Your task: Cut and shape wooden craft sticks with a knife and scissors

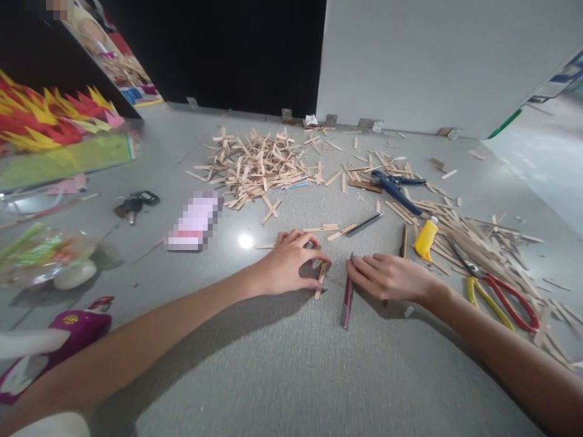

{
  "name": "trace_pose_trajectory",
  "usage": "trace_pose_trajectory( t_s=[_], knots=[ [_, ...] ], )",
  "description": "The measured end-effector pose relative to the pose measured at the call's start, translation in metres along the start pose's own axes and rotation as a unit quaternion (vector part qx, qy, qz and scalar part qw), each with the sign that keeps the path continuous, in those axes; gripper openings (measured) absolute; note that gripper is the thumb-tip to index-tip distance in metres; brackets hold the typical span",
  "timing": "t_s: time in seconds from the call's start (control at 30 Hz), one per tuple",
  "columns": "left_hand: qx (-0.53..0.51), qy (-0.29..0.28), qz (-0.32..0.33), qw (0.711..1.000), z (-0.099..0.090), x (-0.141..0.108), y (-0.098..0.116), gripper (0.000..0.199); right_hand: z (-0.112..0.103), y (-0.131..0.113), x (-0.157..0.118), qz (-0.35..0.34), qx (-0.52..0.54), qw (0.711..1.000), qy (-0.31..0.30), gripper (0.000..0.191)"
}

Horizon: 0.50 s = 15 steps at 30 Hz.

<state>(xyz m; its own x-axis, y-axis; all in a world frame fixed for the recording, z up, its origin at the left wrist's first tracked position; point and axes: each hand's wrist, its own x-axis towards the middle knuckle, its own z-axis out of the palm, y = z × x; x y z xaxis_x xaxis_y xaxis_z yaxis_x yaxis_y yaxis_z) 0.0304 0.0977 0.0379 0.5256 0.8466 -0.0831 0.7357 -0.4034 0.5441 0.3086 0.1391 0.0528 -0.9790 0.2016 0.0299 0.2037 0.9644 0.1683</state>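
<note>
My left hand (290,265) rests on the grey table, thumb and forefinger pinching a short wooden craft stick (320,281). To its right my right hand (387,276) is curled low over the tabletop, its fingertips at the upper end of a purple pencil (347,303). That pencil lies almost straight away from me. Beyond both hands are a few loose craft sticks and a dark pen (365,224). Under the right hand's fingers the view is hidden.
A heap of craft sticks (259,164) lies farther back. On the right are blue-handled cutters (396,191), a yellow glue bottle (427,238) and red-and-yellow pliers (496,291). A phone (194,221), keys (134,204) and a purple glue gun (82,331) are left. Upright boards (432,60) stand behind.
</note>
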Motion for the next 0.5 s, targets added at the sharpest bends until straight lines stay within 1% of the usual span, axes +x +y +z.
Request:
trace_pose_trajectory(
  t_s=[0.03,0.1,0.17,0.2,0.23,0.27,0.3,0.37,0.43,0.47,0.5],
  knots=[
    [-0.001,0.0,-0.002,1.0,0.001,0.0,0.0,0.051,0.001,0.001,-0.001,0.017,0.022,1.0,0.014,0.044],
    [-0.001,0.001,-0.002,1.0,0.003,0.001,0.0,0.05,0.005,0.001,-0.002,0.059,0.073,0.993,0.068,0.039],
    [-0.002,0.006,0.009,1.0,0.008,0.001,0.0,0.049,0.007,-0.004,-0.002,0.109,0.15,0.972,0.145,0.032],
    [-0.004,0.008,0.018,1.0,0.01,0.001,-0.001,0.049,0.007,-0.008,0.0,0.142,0.197,0.953,0.179,0.027],
    [-0.006,0.012,0.025,1.0,0.013,0.001,-0.001,0.051,0.006,-0.014,0.002,0.178,0.247,0.931,0.203,0.022],
    [-0.008,0.018,0.03,0.999,0.016,0.001,-0.002,0.055,0.005,-0.02,0.005,0.213,0.299,0.905,0.213,0.017],
    [-0.01,0.024,0.034,0.999,0.017,0.001,-0.003,0.058,0.003,-0.026,0.008,0.246,0.354,0.877,0.213,0.013],
    [-0.015,0.025,0.045,0.999,0.018,0.002,-0.005,0.058,0.002,-0.038,0.015,0.297,0.475,0.807,0.189,0.009],
    [-0.021,0.001,0.073,0.997,0.014,0.002,-0.008,0.044,0.003,-0.045,0.021,0.325,0.575,0.733,0.163,0.01],
    [-0.024,-0.014,0.088,0.996,0.012,0.003,-0.009,0.036,0.004,-0.047,0.022,0.333,0.605,0.706,0.154,0.012],
    [-0.022,-0.025,0.097,0.995,0.01,0.003,-0.01,0.033,0.006,-0.048,0.023,0.335,0.622,0.692,0.148,0.013]
  ],
)
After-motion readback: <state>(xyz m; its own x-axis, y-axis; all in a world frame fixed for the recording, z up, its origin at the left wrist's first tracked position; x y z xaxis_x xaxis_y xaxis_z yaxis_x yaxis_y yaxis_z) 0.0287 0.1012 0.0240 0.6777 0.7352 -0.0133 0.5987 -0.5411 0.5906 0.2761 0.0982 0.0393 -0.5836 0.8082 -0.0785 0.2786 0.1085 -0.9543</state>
